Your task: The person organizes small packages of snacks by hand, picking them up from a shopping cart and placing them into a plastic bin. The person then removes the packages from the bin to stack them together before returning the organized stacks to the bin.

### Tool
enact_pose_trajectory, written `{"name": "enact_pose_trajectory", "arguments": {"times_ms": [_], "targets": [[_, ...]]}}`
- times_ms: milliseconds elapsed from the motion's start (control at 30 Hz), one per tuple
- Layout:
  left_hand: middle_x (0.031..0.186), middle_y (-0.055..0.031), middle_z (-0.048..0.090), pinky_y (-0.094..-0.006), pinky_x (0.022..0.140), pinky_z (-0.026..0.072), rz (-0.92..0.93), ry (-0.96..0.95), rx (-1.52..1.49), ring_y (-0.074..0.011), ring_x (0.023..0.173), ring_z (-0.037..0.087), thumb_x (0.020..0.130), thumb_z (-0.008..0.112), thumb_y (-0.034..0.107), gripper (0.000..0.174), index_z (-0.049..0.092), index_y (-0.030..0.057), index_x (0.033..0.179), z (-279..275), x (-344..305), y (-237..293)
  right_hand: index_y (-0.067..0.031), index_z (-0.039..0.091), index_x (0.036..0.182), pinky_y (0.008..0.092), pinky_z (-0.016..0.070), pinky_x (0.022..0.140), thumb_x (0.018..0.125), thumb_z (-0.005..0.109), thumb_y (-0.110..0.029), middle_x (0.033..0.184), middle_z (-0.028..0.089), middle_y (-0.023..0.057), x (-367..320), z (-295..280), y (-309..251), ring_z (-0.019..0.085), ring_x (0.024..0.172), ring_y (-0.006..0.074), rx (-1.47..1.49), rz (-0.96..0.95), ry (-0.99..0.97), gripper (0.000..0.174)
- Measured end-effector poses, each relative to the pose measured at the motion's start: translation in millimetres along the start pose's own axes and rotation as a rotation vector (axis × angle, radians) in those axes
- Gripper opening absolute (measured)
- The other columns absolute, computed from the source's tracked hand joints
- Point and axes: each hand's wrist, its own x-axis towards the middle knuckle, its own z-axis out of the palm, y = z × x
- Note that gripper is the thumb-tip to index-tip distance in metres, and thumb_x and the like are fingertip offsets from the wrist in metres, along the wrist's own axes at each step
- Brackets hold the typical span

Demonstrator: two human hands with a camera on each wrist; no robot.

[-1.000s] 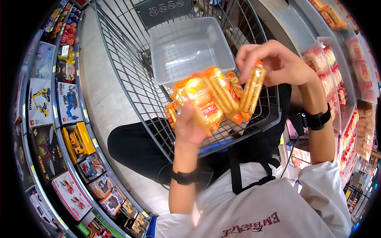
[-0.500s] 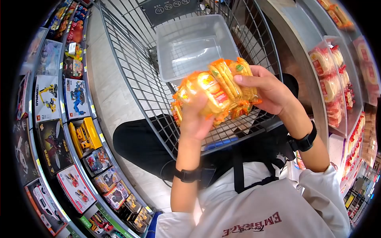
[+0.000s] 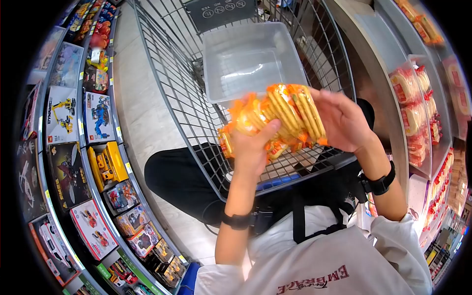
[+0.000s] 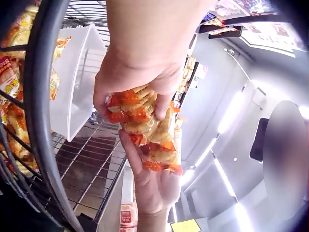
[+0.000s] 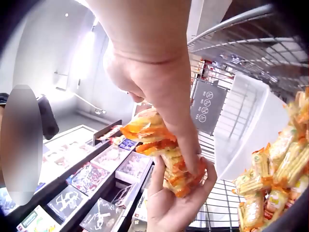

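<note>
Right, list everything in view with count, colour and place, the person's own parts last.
cart: one, grey, centre
tub: one, see-through, whitish, inside cart
held packs: several, orange and yellow, above cart
lower packs: many, orange and yellow, inside cart
shelves: two runs, grey, left and right
toy boxes: many, mixed colours, left shelves
snack bags: several, red and pale, right shelves
shirt: one, white, bottom of head view
trousers: one pair, black, beside cart
wrist straps: two, black, left and right
left hand: one, bare, gripping held packs
right hand: one, bare, beside held packs

Pale floor (image 3: 130, 73), shelving (image 3: 123, 150) at left, bright strip lights (image 4: 231, 112).
</note>
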Motion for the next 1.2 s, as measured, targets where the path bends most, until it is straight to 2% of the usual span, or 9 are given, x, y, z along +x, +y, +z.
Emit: {"name": "enact_pose_trajectory", "arguments": {"times_ms": [167,267,400,567,733,833,1033,1133,1200], "targets": [[0.132,-0.0115,0.053,-0.0371,0.104,0.0471,-0.091,-0.042,-0.043,-0.023,0.123,0.055,0.08,0.07,-0.011,0.076,0.035,0.0055,0.145,4.3,-2.7,6.1,0.002,0.037,0.148,0.0397,0.0439,0.107,0.096,0.061,-0.024,0.139,0.053,0.015,-4.0,-14.8,-3.2,0.054,0.126,0.0238,-0.241,0.09,-0.008,0.063],[0.132,-0.0111,0.054,-0.0374,0.103,0.0478,-0.132,-0.086,-0.074,-0.023,0.122,0.055,0.08,0.069,-0.011,0.073,0.037,0.0053,0.143,2.5,-4.8,6.8,0.0013,0.037,0.148,0.0392,0.0439,0.106,0.083,0.076,-0.029,0.138,0.054,0.0147,-0.6,-23.9,0.3,0.055,0.126,0.0245,-0.254,0.092,-0.099,0.082],[0.132,-0.0116,0.054,-0.0377,0.102,0.0479,-0.148,-0.164,-0.046,-0.023,0.121,0.057,0.084,0.069,-0.005,0.066,0.038,0.0033,0.142,0.1,-9.4,5.4,0.0017,0.037,0.147,0.0395,0.043,0.108,0.078,0.079,-0.025,0.139,0.053,0.0145,3.0,-38.0,7.6,0.054,0.127,0.0248,-0.197,0.092,-0.197,0.085],[0.134,-0.012,0.053,-0.0377,0.104,0.0444,-0.167,-0.159,-0.121,-0.0229,0.123,0.054,0.088,0.067,0.005,0.061,0.039,0.0029,0.142,-3.0,-7.4,4.2,0.001,0.038,0.145,0.0404,0.0431,0.108,0.076,0.081,-0.021,0.139,0.052,0.0137,4.9,-41.8,9.6,0.053,0.127,0.0244,-0.298,0.11,-0.136,0.084],[0.135,-0.0116,0.052,-0.0366,0.107,0.0417,-0.119,-0.04,-0.094,-0.0216,0.125,0.052,0.09,0.065,0.008,0.058,0.04,0.0041,0.142,-2.3,-3.5,2.4,0.0007,0.042,0.143,0.0402,0.0484,0.102,0.079,0.077,-0.032,0.135,0.056,0.0151,13.4,-52.7,10.4,0.059,0.121,0.0259,-0.231,0.124,-0.121,0.08],[0.135,-0.0112,0.052,-0.036,0.106,0.0423,0.03,-0.086,0.156,-0.0207,0.123,0.053,0.094,0.061,0.014,0.055,0.039,0.0048,0.143,-2.3,-2.4,-1.0,-0.0005,0.044,0.141,0.0415,0.0499,0.101,0.08,0.073,-0.038,0.133,0.059,0.0161,15.5,-50.1,15.7,0.061,0.119,0.0286,-0.234,0.106,-0.091,0.077],[0.136,-0.0116,0.051,-0.0356,0.105,0.0437,0.01,-0.086,0.072,-0.0214,0.124,0.054,0.103,0.053,0.041,0.061,0.034,0.003,0.147,-1.0,0.3,-2.9,-0.002,0.048,0.14,0.0488,0.0502,0.1,0.081,0.067,-0.04,0.136,0.056,0.0179,23.5,-46.2,36.7,0.059,0.121,0.0318,0.113,0.06,-0.135,0.072],[0.14,-0.0138,0.048,-0.0354,0.104,0.0447,0.068,-0.106,-0.026,-0.023,0.128,0.052,0.102,0.043,0.054,0.07,0.033,0.001,0.148,0.2,0.4,-2.4,-0.0042,0.04,0.147,0.0519,0.0498,0.1,0.08,0.068,-0.042,0.142,0.051,0.0177,27.6,-45.7,36.5,0.055,0.126,0.0316,0.07,0.064,-0.177,0.081],[0.151,-0.0177,0.038,-0.0437,0.112,0.0396,0.049,-0.152,0.145,-0.0285,0.139,0.041,0.099,0.026,0.068,0.085,0.024,0.0021,0.152,-2.0,3.6,-5.2,-0.0047,0.036,0.15,0.0527,0.049,0.101,0.08,0.069,-0.041,0.145,0.048,0.0178,31.1,-41.7,29.0,0.053,0.128,0.0316,0.038,0.075,-0.23,0.086]]}}
